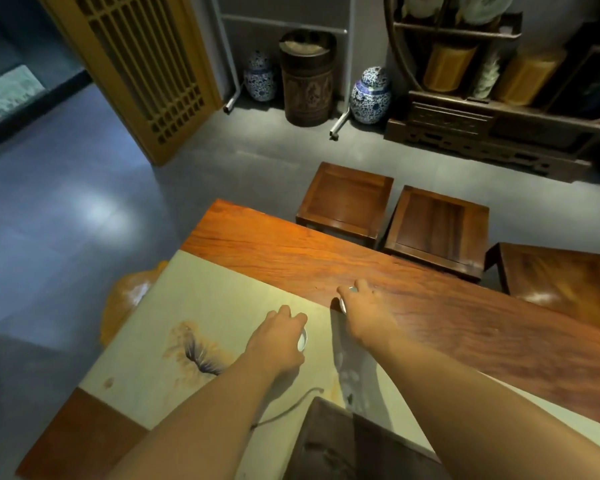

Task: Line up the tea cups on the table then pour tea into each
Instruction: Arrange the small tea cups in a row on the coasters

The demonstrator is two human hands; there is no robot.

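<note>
Reddish wood makes the long counter (430, 306), and a pale cloth runner (194, 306) with a painted flower covers its left part. On the runner, the left hand (278, 341) lies over a small white cup (302, 339), fingers (293, 318) curled around it, so only the cup's right edge shows. Further right, at the runner's border with the bare wood, the right hand (362, 311) covers a second white cup (343, 304) from above, its fingers (362, 287) closed around the rim.
</note>
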